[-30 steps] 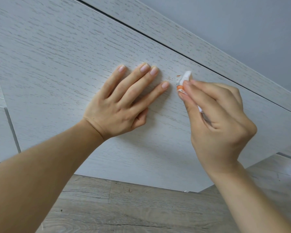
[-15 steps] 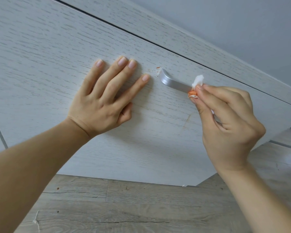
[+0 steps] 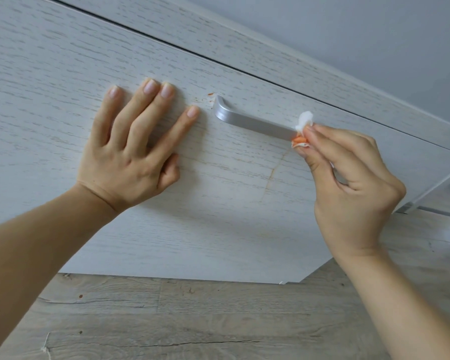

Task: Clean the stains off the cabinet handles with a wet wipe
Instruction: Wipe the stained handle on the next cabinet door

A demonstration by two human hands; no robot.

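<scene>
A brushed silver handle (image 3: 252,122) runs along a white wood-grain drawer front (image 3: 63,81). My right hand (image 3: 348,183) pinches a small wet wipe (image 3: 302,131), white on top and stained orange below, against the handle's right part; the handle's right end is hidden behind it. My left hand (image 3: 133,152) lies flat on the drawer front just left of the handle, fingers spread. Small orange specks (image 3: 210,94) sit by the handle's left end. A faint orange streak (image 3: 273,172) runs down the panel below the wipe.
A grey wall (image 3: 374,35) rises above the cabinet top. Grey wood-look floor (image 3: 192,320) lies below the drawer front. The cabinet's right corner (image 3: 411,206) ends near my right wrist.
My right hand has slid the wipe rightward along the handle, uncovering its left and middle parts. My left hand stays flat on the panel. The view has shifted a little.
</scene>
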